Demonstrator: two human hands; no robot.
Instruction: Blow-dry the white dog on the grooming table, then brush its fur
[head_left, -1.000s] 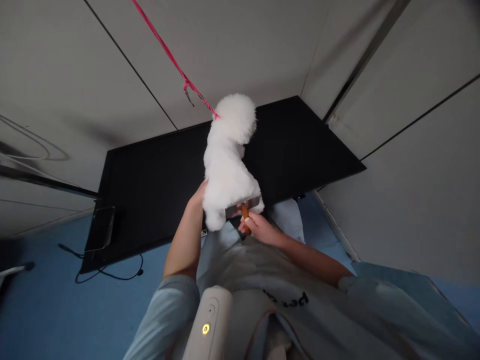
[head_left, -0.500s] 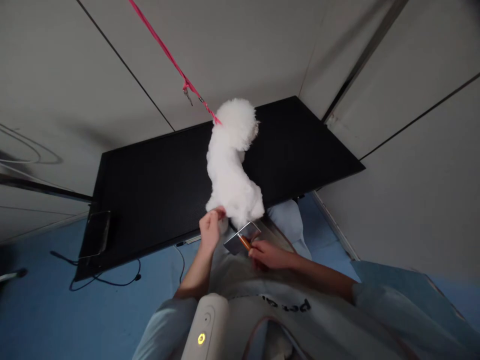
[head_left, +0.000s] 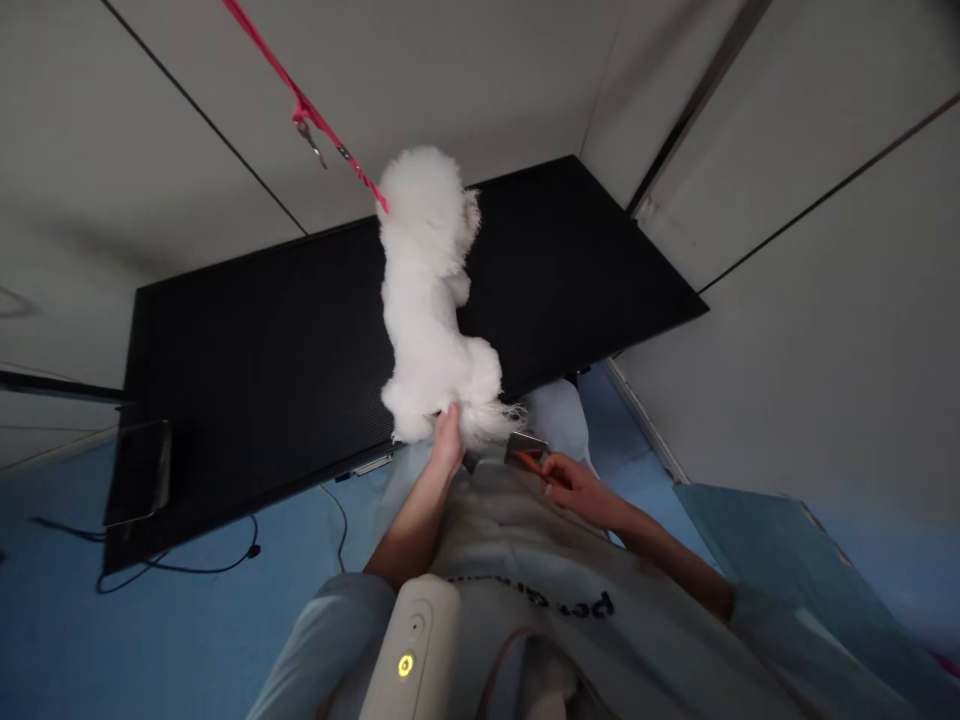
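Note:
A fluffy white dog is on the black table, its rear towards me and its head at the far side. My left hand is closed at the dog's rear, around the base of its tail. The tail's long hair fans out to the right. In my right hand is a slicker brush with an orange handle and a flat rectangular head. The brush head is just beyond the tips of the tail hair; whether it touches them, I cannot tell.
The black grooming table stands against grey wall panels. A pink leash with a metal clip runs from the dog's neck to the upper left. A clear-looking frame is at the table's left end, with black cables below. A white device hangs before my chest.
My left hand has shifted to the right across the dog's rear. The brush has moved right, away from the body, and the tail hair now spreads sideways. The view has shifted slightly.

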